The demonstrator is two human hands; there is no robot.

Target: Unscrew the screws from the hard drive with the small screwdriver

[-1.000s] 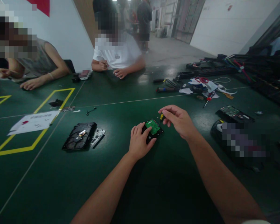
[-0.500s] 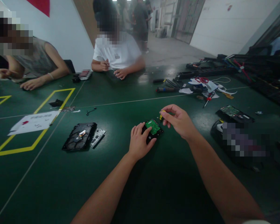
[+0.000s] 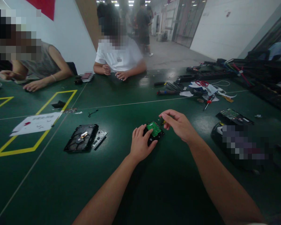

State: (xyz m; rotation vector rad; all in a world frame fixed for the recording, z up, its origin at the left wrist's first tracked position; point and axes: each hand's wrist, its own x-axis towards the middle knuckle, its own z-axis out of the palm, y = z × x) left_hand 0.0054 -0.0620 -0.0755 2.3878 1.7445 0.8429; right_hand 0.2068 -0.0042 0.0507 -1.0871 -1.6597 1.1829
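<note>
Hard drive point(image 3: 158, 135), black with a green circuit board point(image 3: 154, 128) facing up, lies on the green table point(image 3: 49, 178) near its middle, straight ahead of the person. The left hand point(image 3: 140, 144) is clamped on the drive's near-left end, with the fingers curled over the edge and the thumb laid along the near side. The right hand point(image 3: 179, 125) is pinched tight around a small screwdriver point(image 3: 161, 121). Only a short bit of it shows past the fingertips, held at the drive's far right corner.

To the left lies 1 opened drive point(image 3: 81, 137) with a silver plate point(image 3: 99, 137) just beside it. Farther left, a white paper sheet point(image 3: 35, 122) rests across a yellow tape outline point(image 3: 66, 100). At the right, another drive with a green board point(image 3: 234, 115) sits near a blurred patch. Red-handled scissors point(image 3: 202, 83) and a red screwdriver point(image 3: 209, 100) lie among scraps farther back. Across the table, 2 co-workers sit with their hands on its top.
</note>
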